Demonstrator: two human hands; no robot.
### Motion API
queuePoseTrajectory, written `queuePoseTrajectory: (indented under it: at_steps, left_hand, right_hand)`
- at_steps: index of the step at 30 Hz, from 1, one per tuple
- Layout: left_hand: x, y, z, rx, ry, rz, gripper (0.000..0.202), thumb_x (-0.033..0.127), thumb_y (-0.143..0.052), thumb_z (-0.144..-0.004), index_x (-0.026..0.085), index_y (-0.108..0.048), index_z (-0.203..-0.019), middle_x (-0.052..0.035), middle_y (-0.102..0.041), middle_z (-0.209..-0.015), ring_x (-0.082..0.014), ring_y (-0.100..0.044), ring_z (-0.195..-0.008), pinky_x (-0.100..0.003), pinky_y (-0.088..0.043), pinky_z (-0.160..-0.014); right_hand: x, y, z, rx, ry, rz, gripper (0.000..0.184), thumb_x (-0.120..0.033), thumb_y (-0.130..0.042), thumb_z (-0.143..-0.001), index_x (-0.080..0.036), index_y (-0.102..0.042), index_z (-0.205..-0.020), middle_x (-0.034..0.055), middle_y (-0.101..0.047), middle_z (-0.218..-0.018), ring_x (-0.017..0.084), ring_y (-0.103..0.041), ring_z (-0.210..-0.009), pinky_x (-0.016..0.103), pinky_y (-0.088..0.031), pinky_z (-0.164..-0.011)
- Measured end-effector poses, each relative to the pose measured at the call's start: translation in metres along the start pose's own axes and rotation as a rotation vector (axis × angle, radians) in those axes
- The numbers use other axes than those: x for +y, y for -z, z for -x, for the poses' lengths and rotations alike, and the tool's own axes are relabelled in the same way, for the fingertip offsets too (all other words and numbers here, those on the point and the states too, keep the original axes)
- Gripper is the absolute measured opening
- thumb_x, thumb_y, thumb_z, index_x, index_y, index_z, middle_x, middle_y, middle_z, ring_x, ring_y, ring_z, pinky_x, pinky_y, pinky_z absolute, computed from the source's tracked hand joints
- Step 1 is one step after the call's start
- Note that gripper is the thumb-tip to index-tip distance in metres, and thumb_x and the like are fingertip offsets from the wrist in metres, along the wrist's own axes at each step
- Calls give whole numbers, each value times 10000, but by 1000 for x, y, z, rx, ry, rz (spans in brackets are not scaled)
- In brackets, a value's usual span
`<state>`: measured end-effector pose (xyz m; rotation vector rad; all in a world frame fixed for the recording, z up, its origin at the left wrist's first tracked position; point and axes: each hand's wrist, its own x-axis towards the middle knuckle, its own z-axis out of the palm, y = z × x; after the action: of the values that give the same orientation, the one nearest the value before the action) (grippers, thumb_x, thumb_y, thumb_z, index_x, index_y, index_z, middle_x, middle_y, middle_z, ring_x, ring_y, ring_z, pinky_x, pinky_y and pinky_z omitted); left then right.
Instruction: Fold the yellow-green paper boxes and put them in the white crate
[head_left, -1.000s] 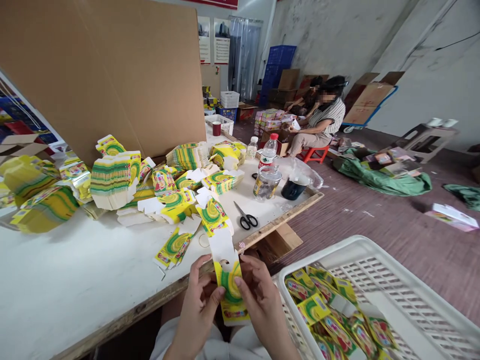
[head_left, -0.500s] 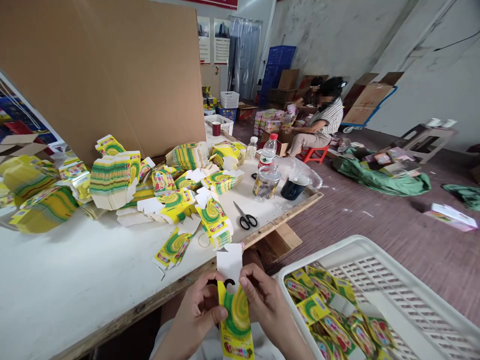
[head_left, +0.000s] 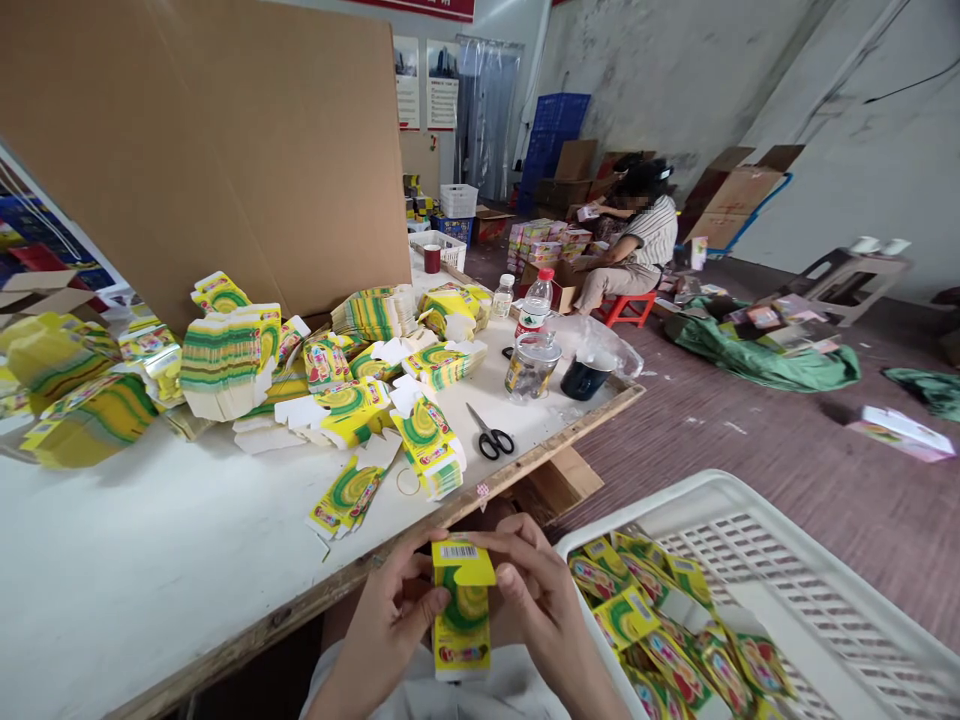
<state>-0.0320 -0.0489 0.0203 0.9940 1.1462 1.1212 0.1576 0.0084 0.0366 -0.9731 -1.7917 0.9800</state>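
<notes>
Between my two hands, above my lap, is a small yellow and green carton with its barcoded top flap folded over the front. My left hand grips the carton's left side, thumb on the front face. At the upper right, my right hand has its fingers closed along the top flap, thumb near the right edge. Just beyond, a small stack of flat cartons lies on the white table. To my right stands a white plastic basket with many folded cartons in it.
Black-handled scissors lie near the table edge, close to a glass jar, a dark mug and a red-capped bottle. Piles of flat cartons line the table before a cardboard sheet. A person sits beyond.
The carton's white top flap, upright before, is now folded down over the front with its barcode showing. My right hand has moved up onto the flap. The seated person's arms have shifted.
</notes>
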Motion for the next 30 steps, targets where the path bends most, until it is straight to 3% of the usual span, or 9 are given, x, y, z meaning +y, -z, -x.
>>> queuePoseTrajectory:
  at_steps: [3,5,10,16,20,25,30]
  left_hand:
    - [-1,0,-1,29,-16,-44,475,398,-674,-903,246,-541,-1333,-116,-744,-1198,-268,-728,-978,-369,-569,-839]
    - [-3,1,0,14,-13,-75,485,400,-660,-909,241,-543,-1352,-118,-753,-1186,-280,-728,-1012,-373,-578,-855]
    - [-7,2,1,6,-8,-120,520,411,-625,-926,232,-520,-1403,-131,-744,-1216,-290,-721,-1058,-372,-590,-864]
    - [-2,0,1,-2,6,-101,517,416,-637,-917,228,-550,-1390,-127,-753,-1201,-288,-730,-1030,-370,-591,-858]
    - [-3,-2,1,15,-14,-100,506,418,-639,-916,238,-561,-1382,-126,-758,-1190,-296,-720,-1060,-372,-593,-869]
    - [-6,-1,2,34,-10,-144,507,408,-637,-920,241,-559,-1392,-135,-736,-1238,-293,-718,-1063,-373,-593,-882]
    - [-8,-1,0,39,-23,-132,510,416,-622,-929,235,-542,-1398,-137,-746,-1222,-297,-718,-1067,-379,-595,-869]
  right_hand:
    - [1,-6,2,-113,-144,69,333,-320,-627,-911,-233,-695,-1225,-2,-618,-745,163,-596,-641,239,-473,-585]
    - [5,-13,3,-122,-192,133,371,-234,-602,-883,-224,-645,-1252,-48,-551,-650,142,-533,-550,217,-407,-516]
    - [11,-23,2,-100,-210,193,345,-158,-527,-847,-209,-600,-1181,-61,-540,-609,151,-541,-542,218,-393,-521]
    - [5,-20,1,-132,-235,211,377,-204,-611,-800,-211,-595,-1177,-98,-446,-570,141,-495,-487,219,-355,-494]
    - [1,-22,0,-105,-253,247,353,-181,-580,-774,-211,-586,-1125,-75,-536,-590,161,-553,-512,231,-381,-501]
    - [2,-26,0,-93,-273,205,355,-140,-527,-767,-225,-567,-1109,-12,-713,-769,192,-684,-645,247,-490,-575]
    - [4,-27,-1,-84,-200,342,348,-138,-528,-809,-215,-606,-1139,-6,-688,-747,210,-684,-681,279,-512,-639]
